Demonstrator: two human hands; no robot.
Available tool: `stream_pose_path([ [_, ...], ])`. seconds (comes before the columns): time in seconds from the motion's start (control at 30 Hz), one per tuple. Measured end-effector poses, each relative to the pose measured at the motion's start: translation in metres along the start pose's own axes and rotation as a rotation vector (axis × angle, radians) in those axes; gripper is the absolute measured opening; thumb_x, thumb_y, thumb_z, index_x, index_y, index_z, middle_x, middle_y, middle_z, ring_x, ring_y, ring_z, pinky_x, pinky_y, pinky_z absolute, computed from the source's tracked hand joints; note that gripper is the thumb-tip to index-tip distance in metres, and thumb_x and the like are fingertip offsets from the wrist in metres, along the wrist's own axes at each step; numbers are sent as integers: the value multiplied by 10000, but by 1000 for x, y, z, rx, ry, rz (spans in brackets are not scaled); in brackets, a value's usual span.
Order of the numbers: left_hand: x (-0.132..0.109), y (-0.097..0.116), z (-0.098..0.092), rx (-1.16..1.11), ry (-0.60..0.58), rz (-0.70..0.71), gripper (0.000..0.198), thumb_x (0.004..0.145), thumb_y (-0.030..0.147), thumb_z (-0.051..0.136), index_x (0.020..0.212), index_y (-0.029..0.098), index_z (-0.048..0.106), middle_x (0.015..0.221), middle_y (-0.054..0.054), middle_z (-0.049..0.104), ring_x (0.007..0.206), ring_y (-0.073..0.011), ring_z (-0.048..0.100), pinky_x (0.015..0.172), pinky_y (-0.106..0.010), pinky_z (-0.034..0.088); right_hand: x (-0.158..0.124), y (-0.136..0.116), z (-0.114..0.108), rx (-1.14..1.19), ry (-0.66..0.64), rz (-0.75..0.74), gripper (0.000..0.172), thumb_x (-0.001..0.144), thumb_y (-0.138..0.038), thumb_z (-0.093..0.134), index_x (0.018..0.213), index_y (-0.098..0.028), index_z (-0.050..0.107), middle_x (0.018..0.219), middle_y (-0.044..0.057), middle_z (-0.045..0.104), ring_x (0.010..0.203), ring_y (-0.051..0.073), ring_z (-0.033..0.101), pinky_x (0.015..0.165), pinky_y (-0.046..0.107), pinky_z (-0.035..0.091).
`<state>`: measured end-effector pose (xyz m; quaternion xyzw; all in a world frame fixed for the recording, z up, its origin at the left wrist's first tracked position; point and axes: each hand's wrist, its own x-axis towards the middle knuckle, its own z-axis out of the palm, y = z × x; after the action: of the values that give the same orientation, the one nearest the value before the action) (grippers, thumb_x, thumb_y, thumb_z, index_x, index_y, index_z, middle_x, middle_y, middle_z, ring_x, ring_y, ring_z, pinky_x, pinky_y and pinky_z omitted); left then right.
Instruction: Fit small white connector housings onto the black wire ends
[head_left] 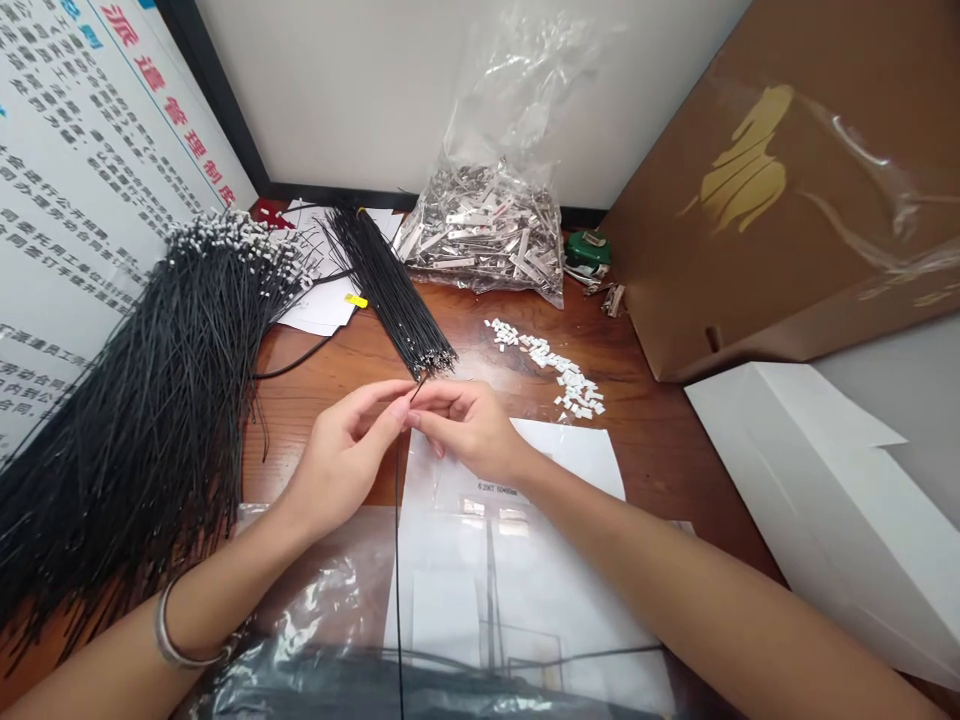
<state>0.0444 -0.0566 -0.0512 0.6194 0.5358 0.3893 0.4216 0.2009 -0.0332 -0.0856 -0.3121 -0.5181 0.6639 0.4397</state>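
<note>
My left hand pinches a thin black cable close to its upper end, and the rest hangs straight down toward the front edge. Right beside it, with fingertips meeting at the same end, is my right hand, also closed in a pinch. Whatever tiny piece may sit between the fingertips is hidden. Just beyond the hands lies a bundle of black cables with bare-looking tips toward me. Small white pieces are scattered in a strip to the right of the bundle.
A large heap of black cables with white tips fills the left. Behind stand a clear bag of metal clips and a green tape measure. A brown box borders the right. Paper and clear plastic lie in front.
</note>
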Motion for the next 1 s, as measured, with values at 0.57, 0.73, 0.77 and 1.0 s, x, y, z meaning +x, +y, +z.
stream_pose_path([
  [0.57, -1, -11, 5, -97, -85, -81, 203, 837, 354, 638, 833, 152, 652, 725, -42, 732, 672, -162, 667, 640, -258, 498, 3, -1, 3, 39, 361, 9, 280, 708, -400, 759, 786, -158, 640, 690, 8, 695, 408, 76, 557, 391, 205, 397],
  [0.73, -2, -10, 1, -82, -167, -61, 208, 858, 325, 606, 737, 163, 657, 659, -27, 724, 629, -154, 648, 663, -261, 487, 2, -2, 2, 54, 326, 10, 303, 701, -425, 764, 757, -165, 620, 649, -10, 684, 380, 68, 525, 374, 207, 390],
  [0.77, -3, -10, 1, -87, -179, -61, 203, 861, 321, 602, 746, 164, 663, 659, -27, 725, 631, -152, 646, 662, -257, 483, 2, -1, 1, 65, 315, 4, 299, 700, -421, 766, 758, -167, 619, 636, -15, 680, 373, 65, 514, 372, 207, 388],
  [1.0, -6, -13, -5, -23, -331, -33, 334, 912, 334, 507, 715, 163, 716, 664, -34, 721, 449, -93, 478, 467, -229, 365, 3, 2, -4, 141, 269, 0, 290, 710, -422, 758, 809, -174, 648, 583, -41, 646, 361, 50, 464, 364, 200, 372],
])
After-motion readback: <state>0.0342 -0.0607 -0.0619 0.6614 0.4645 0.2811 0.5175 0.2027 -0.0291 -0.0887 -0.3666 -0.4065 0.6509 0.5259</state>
